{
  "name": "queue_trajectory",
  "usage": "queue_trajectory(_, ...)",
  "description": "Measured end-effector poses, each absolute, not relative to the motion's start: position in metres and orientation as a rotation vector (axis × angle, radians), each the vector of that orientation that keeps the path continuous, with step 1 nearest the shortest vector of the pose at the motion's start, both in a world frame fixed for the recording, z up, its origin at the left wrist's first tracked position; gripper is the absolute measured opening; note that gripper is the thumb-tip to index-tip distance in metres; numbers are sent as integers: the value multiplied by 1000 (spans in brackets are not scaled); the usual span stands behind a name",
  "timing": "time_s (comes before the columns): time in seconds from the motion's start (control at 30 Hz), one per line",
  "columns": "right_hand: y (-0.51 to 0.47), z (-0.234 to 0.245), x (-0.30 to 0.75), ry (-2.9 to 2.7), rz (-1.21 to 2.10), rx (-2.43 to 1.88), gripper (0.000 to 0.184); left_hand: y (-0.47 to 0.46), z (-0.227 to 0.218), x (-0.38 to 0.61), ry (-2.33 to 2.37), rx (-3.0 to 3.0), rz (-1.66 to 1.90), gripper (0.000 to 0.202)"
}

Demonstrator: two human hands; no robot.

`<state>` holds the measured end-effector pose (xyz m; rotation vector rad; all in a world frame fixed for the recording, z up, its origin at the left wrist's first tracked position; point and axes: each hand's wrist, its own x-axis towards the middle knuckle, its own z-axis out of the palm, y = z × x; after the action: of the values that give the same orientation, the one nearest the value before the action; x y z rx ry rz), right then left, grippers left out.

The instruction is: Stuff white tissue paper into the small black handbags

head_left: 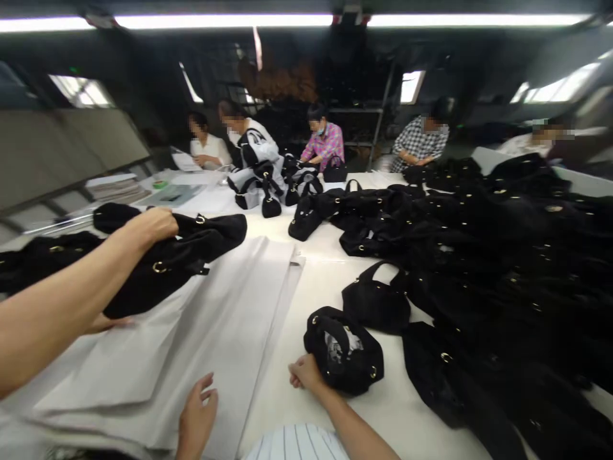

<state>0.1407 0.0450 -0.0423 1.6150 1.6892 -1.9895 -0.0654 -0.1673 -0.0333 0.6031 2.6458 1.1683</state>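
My left hand (pixel 197 412) hovers above the white sheets (pixel 239 332), its thumb and fingers apart, with nothing in it. My right hand (pixel 305 374) is closed, fingers curled, over the table just left of a black bag (pixel 371 358) with gold rings. Nothing shows in that hand. The bag's opening faces up, and a pale printed piece can be seen inside. Right behind it lies another black bag (pixel 376 303) with its handle standing up. At the left, a co-worker's arm (pixel 86 281) reaches in, and that person's hand (pixel 156 223) grips a black bag (pixel 158 281) over the sheets.
A big heap of black bags (pixel 502 255) covers the right side of the white table (pixel 287 396). Black-and-white bags (pixel 268 185) are piled at the far middle. Several people sit or stand along the far side. A paper stack (pixel 117 188) and green tape (pixel 159 184) lie at the back left.
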Motion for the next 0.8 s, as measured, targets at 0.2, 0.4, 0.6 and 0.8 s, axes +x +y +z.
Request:
queue_trajectory(0.2,40,-52,134,1814,-1922,1662,45,-177,-29,-68,2617,466,1242,56)
queue_trajectory(0.4,35,-53,142,2187,-1805,1740,18,-196,-30,-58,2637,308,1311,51)
queue_trajectory(0.6,20,-67,126,2554,-1634,1742,58,-231,-37,-55,2642,192,1301,53)
queue_trajectory(0.8,7,-76,97,2708,-1690,1524,60,-264,-47,-64,2651,66,1261,52)
